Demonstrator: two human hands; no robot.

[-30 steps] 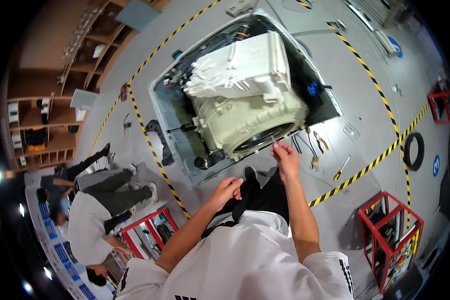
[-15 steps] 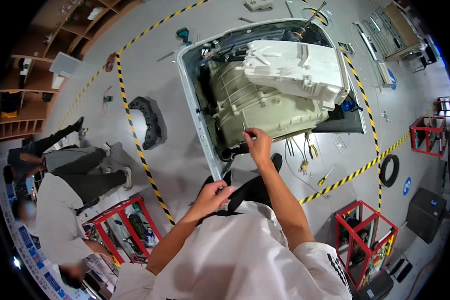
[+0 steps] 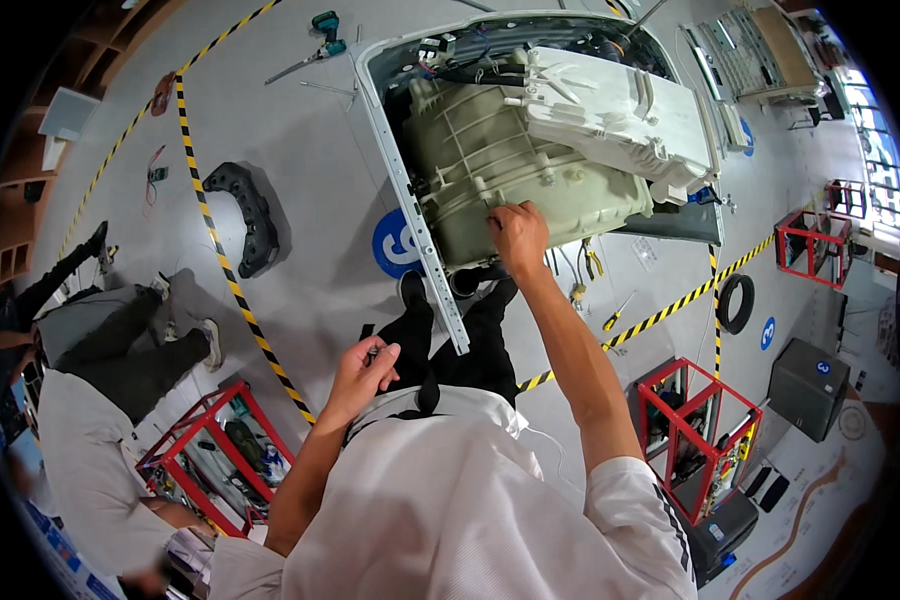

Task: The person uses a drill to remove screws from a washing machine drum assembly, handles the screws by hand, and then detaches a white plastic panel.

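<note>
In front of me lies an opened washing machine cabinet (image 3: 398,180) with a large pale green plastic tub (image 3: 470,215) inside. A white plastic housing (image 3: 610,120) lies across the tub's upper right. My right hand (image 3: 520,240) is at the tub's near part, its fingertips pinched together close to the ribbed surface. What they grip, if anything, is too small to name. My left hand (image 3: 363,376) hovers near my waist, left of the cabinet's metal edge strip (image 3: 450,310). Its fingers are curled in, with a small dark bit showing between them that I cannot make out.
A dark curved counterweight (image 3: 248,220) and a cordless power tool (image 3: 327,35) lie on the floor at left. Pliers (image 3: 592,262) and a screwdriver (image 3: 618,312) lie right of the tub. Red-framed tool carts (image 3: 685,425) stand at both sides. Another person (image 3: 90,420) bends at far left.
The view has shifted, and the machine sits slightly higher in it. My left hand has drawn back from the cabinet's edge strip toward my waist. My right hand stays at the tub, fingers still pinched.
</note>
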